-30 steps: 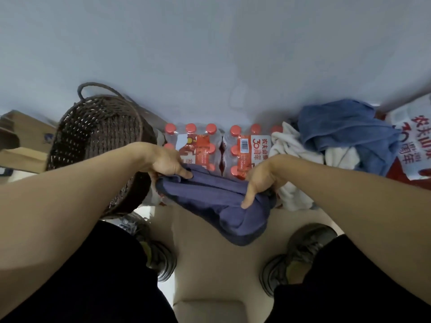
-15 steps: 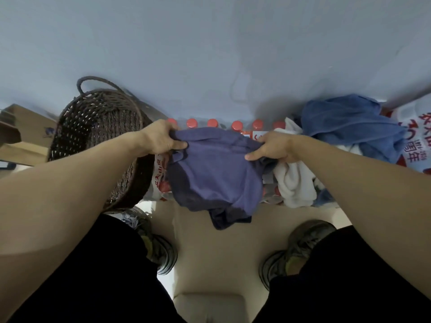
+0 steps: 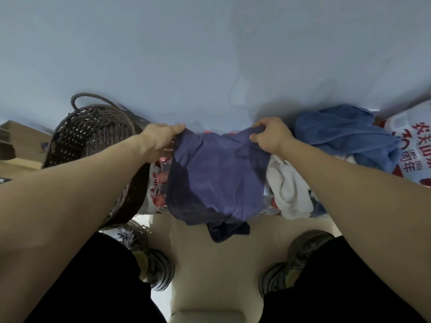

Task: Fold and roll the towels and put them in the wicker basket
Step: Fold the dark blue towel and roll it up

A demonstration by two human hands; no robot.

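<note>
L hand (image 3: 161, 142) and R hand (image 3: 270, 138) each pinch a top corner of the navy towel (image 3: 214, 180), fingers curled round the hem. Held up and spread, prob to flatten it for the first fold. Top edge runs left-right, rest hangs down over the bottles (image 3: 161, 183). Basket (image 3: 93, 136) waits left; blue towel (image 3: 345, 136) and white towel (image 3: 289, 190) piled right.

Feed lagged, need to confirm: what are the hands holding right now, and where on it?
Both hold the dark purple towel by its top edge: left hand at one corner, right hand at the other.
</note>
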